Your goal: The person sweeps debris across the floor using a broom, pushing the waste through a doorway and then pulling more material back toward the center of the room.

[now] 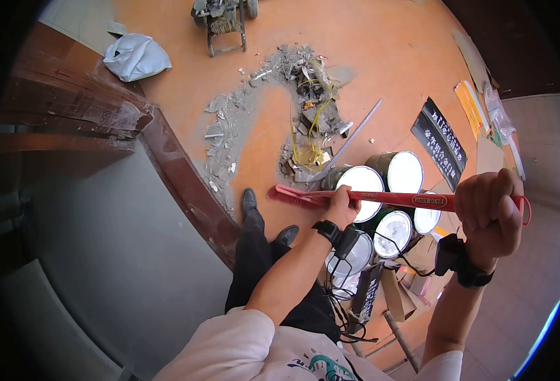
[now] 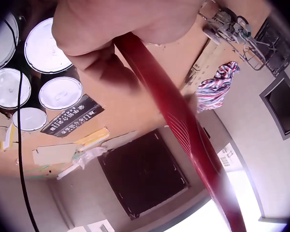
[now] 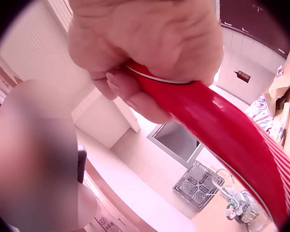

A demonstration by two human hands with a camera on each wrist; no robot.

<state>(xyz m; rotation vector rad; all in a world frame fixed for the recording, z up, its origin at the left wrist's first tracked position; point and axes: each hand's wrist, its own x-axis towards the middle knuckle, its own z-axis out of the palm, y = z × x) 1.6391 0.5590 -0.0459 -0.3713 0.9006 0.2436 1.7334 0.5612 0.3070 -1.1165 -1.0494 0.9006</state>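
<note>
A long red brush handle (image 1: 394, 198) crosses the head view, its red bristle head (image 1: 296, 196) at the left end near the shoes. The left hand (image 1: 343, 208) grips the handle close to the bristles. Near the looped far end, the right hand (image 1: 490, 213) is curled round it. In the left wrist view the fingers of the left hand (image 2: 125, 38) wrap the red shaft (image 2: 179, 121). The right wrist view has the right hand (image 3: 150, 53) closed on the handle (image 3: 222, 125). Grey rubble (image 1: 229, 127) lies on the orange floor beyond the bristles.
Several paint buckets (image 1: 404, 173) stand beside the legs, under the handle. A door frame (image 1: 184, 171) runs along the left. A white bag (image 1: 137, 57), a wheeled machine (image 1: 224, 22), a black sign (image 1: 440, 143) and cardboard (image 1: 399, 295) lie around.
</note>
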